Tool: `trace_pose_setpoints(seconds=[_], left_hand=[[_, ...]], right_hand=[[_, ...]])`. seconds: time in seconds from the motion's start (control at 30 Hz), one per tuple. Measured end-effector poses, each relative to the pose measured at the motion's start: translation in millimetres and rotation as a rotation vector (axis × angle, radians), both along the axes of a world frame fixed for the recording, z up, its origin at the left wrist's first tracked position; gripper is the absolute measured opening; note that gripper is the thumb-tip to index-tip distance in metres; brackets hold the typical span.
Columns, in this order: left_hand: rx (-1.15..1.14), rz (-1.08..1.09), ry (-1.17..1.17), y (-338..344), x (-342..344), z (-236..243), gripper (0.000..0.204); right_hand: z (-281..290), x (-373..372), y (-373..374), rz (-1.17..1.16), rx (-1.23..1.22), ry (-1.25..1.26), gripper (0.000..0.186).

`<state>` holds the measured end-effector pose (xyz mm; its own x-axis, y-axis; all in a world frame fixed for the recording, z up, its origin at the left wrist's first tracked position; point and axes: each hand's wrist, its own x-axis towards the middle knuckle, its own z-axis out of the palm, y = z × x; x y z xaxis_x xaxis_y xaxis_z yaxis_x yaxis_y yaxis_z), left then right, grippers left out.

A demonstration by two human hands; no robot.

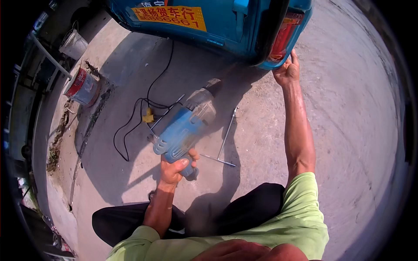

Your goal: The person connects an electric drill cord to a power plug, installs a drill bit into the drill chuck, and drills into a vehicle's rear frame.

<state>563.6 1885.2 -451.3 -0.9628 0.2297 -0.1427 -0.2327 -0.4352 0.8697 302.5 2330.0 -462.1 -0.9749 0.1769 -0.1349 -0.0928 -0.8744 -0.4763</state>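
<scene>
My left hand point(175, 168) is wrapped round the handle of a blue corded impact wrench point(180, 126). The tool has a dusty grey front housing, and its dark nose points up and to the right, toward the back of a blue vehicle point(222, 50). Reaching forward, my right hand point(287, 71) grips the vehicle's lower rear corner, just below the red tail light point(285, 37). Part of its fingers is hidden behind that corner. On the ground right of the tool lies a metal T-handle wrench point(226, 137). Another metal rod point(167, 113) lies partly hidden behind the tool.
A black cable point(150, 87) with a yellow connector point(148, 115) loops over the concrete left of the tool. Further left stand a red and white bucket point(82, 87) and a pale bucket point(74, 45), beside a cracked concrete edge point(82, 148). My knees, in dark trousers, are bent close by.
</scene>
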Motion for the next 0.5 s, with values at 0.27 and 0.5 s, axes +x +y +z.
trace_pose_setpoints(seconds=[0.27,0.5], left_hand=[[-0.071,0.033,0.003,-8.8,2.9,-6.4,0.055],[0.012,0.033,0.041,-1.4,-10.0,-2.2,0.061]], right_hand=[[150.7,56.2,-20.0,-0.815,1.447,0.326,0.057],[293.4,65.1,-69.6,-0.615,1.912,0.527,0.063]])
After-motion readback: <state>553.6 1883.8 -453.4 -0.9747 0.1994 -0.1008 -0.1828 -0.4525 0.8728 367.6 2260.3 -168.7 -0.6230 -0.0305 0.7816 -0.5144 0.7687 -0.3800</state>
